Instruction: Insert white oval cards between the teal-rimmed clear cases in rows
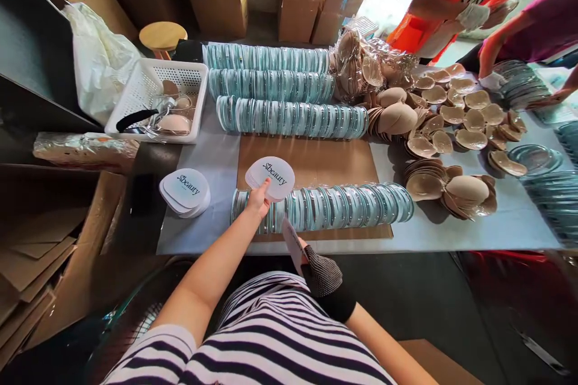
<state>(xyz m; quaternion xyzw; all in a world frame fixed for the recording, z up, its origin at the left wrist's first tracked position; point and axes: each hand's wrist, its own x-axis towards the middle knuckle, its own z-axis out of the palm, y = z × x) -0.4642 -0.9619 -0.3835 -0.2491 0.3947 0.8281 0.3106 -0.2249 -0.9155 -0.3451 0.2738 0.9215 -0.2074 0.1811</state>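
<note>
Looking down from my head camera, I see my bare left hand (258, 200) raised over a table, its fingers pinched together on a small fanned stack of white rounded cards printed "Sbeauty" (271, 177). The stack sits in the air just above the near row of clear teal-tinted round plastic cases (323, 207), which stand on edge side by side on a flat brown cardboard sheet (311, 159).

My right hand (323, 280), in a black and grey knitted glove, is lower and nearer my striped shirt. Its fingers are clamped on a single white card (292, 243), held edge-on and tilted, its top close to the left end of the near row.

A second pile of the same white printed cards (185, 191) lies on the pale grey table cover (217, 159), to the left of the cardboard.

As I judge it, the step in hand is feeding one card at a time toward a case. To do it well, I keep the left-hand pinch loose enough that one card slides off alone, and I hold the single card by its edge so the print stays clean. I bring it in line with the case opening, since the cases lean on one another and a sideways push could topple the row.

Farther back lie three more rows of teal cases (271, 87), a white plastic basket (149, 81), beige moulded cups (467, 186), and other people's arms (456, 9).
</note>
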